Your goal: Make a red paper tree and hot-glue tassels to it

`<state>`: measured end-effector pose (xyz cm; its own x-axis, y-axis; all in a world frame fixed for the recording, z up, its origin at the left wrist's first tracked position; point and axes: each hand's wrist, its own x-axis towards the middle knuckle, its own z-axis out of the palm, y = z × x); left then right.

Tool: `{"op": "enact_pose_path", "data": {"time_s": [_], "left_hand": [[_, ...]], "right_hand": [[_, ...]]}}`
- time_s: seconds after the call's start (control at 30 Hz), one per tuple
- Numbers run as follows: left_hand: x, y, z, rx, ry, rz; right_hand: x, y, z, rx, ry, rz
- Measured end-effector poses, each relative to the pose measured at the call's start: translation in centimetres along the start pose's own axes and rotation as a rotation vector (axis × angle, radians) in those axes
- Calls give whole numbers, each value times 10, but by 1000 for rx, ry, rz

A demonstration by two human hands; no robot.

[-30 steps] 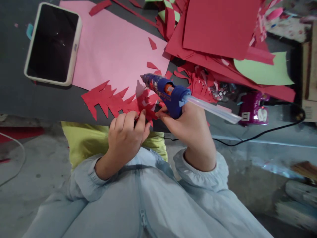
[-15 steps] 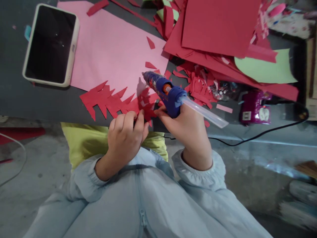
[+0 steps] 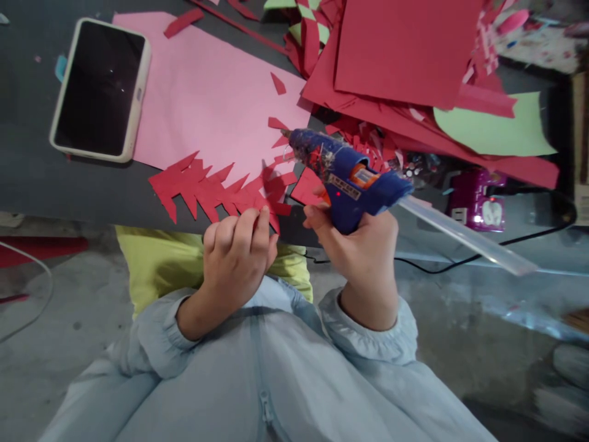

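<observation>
My right hand [image 3: 361, 252] is wrapped round a blue hot glue gun [image 3: 343, 169], whose nozzle points left above the pink sheet. A clear glue stick [image 3: 469, 236] juts from its rear toward the lower right. Just beyond my right fingertips lies a small red paper piece [image 3: 306, 186]. At the table's front edge is a red paper strip with spiky points [image 3: 207, 184], built of overlapping cut pieces. My left hand [image 3: 237, 255] is closed at the right part of that strip, fingers curled over its near edge; the thumb is mostly hidden.
A phone or tablet in a pale case [image 3: 99, 89] rests partly on a pink paper sheet [image 3: 207, 92]. Red sheets [image 3: 405, 49], scraps and a light green paper [image 3: 501, 126] cover the right side. A purple box [image 3: 478, 199] and a black cord [image 3: 442, 270] are at the right.
My right hand has drawn the glue gun rightward and swung it flatter, its glue stick reaching farther right. A small red piece by its fingertips shows more. My left hand stays at the strip.
</observation>
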<state>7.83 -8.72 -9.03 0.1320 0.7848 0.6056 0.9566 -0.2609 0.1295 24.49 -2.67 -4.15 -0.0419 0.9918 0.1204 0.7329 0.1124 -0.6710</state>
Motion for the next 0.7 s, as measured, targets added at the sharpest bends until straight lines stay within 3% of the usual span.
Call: {"op": "enact_pose_path", "data": {"time_s": [0.13, 0.33, 0.7], "left_hand": [[3, 4, -2, 8, -23, 14], [11, 9, -3, -19, -200, -96], [11, 13, 0, 27, -229, -104]], "right_hand": [[-4, 0, -2, 68, -13, 29], [-6, 5, -2, 72, -32, 45], [-6, 7, -9, 120, -27, 15]]}}
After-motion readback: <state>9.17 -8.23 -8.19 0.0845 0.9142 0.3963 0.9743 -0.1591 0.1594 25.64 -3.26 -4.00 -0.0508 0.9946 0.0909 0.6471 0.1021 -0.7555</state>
